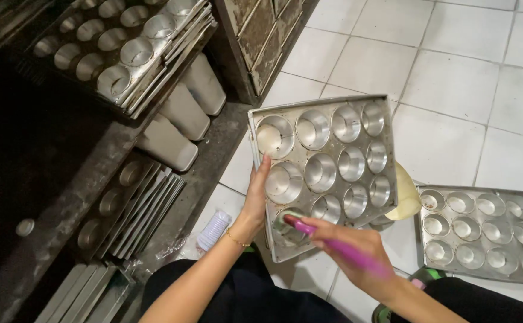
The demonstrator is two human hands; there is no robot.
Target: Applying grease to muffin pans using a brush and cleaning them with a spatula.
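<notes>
My left hand (255,194) grips the left edge of a metal muffin tray (323,103) and holds it tilted up over the white tiled floor. My right hand (357,254) is closed on a pink-handled brush (327,239). The brush head sits in the tray's bottom-left cup. A pale yellow container (406,197) shows partly behind the tray's right edge.
A second muffin tray (483,227) lies flat on the floor at right. Dark shelves at left hold stacked muffin trays (124,48), more trays standing on edge (133,206) and white rectangular moulds (181,113). A white ribbed bottle (213,230) lies by the shelf.
</notes>
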